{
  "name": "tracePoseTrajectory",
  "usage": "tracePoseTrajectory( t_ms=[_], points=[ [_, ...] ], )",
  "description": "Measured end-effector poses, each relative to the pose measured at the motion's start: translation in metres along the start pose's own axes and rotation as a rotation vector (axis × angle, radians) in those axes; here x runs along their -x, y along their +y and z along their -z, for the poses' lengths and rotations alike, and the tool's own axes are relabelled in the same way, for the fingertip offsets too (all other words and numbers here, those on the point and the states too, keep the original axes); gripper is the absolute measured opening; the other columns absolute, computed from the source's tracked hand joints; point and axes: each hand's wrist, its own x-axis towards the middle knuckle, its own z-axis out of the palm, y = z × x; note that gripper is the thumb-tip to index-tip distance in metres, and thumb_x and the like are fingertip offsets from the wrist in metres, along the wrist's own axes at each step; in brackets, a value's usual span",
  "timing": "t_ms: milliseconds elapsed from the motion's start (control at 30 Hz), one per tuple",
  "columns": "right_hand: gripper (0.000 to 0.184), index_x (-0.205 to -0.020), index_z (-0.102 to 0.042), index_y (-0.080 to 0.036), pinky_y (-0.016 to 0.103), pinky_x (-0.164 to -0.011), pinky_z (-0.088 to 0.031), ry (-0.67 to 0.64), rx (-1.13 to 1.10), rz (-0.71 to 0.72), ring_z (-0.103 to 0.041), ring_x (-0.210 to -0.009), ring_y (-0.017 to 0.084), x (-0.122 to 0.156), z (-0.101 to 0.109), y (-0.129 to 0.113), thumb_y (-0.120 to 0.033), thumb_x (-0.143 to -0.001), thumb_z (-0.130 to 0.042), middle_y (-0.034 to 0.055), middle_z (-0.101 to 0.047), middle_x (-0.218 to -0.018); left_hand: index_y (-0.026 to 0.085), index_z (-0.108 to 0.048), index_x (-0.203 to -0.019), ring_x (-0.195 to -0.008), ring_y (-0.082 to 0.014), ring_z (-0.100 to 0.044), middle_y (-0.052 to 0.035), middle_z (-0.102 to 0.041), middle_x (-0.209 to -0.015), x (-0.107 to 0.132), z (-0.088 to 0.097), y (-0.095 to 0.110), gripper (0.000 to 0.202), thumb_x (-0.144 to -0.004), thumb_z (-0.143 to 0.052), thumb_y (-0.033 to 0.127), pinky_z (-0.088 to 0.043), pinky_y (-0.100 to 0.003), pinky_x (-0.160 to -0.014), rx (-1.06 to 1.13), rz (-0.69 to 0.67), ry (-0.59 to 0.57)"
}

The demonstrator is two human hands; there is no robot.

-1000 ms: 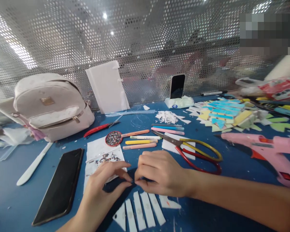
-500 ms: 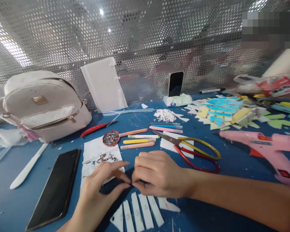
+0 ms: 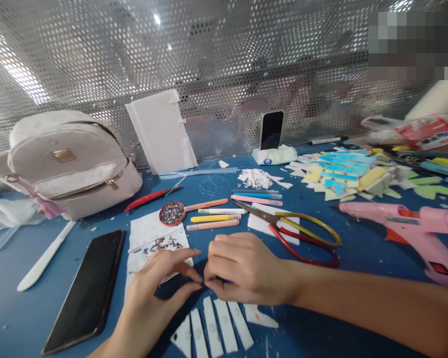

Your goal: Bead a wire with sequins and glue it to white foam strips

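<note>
While posed as a second ago, keeping left hand and right hand nearly fingertip to fingertip, pinched narrow — can't tell if gripping anything — just beyond strips on table.

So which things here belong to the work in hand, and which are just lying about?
Probably the job's: white strips, loose coloured bits; perhaps the scissors, pink glue gun.

Seemingly just lying about: backpack, flat phone, upright phone.
</note>
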Motion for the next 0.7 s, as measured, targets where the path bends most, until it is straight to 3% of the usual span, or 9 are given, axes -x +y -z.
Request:
tracePoseTrajectory(
  t_ms=[700],
  points=[
    [0.017,-0.075,-0.060,-0.018,0.026,-0.055,-0.027,-0.015,-0.008,-0.009,-0.043,-0.063,0.013,0.0000,0.0009,0.0000,-0.016,-0.089,-0.051,-0.0005,-0.054,-0.068,0.032,-0.052,-0.120,-0.077,-0.0160,-0.071,0.0062,-0.075,-0.082,0.0017,0.0014,-0.0032,0.042,-0.085,-0.069,0.016,-0.050,-0.032,-0.082,0.007,-0.019,-0.008]
  ],
)
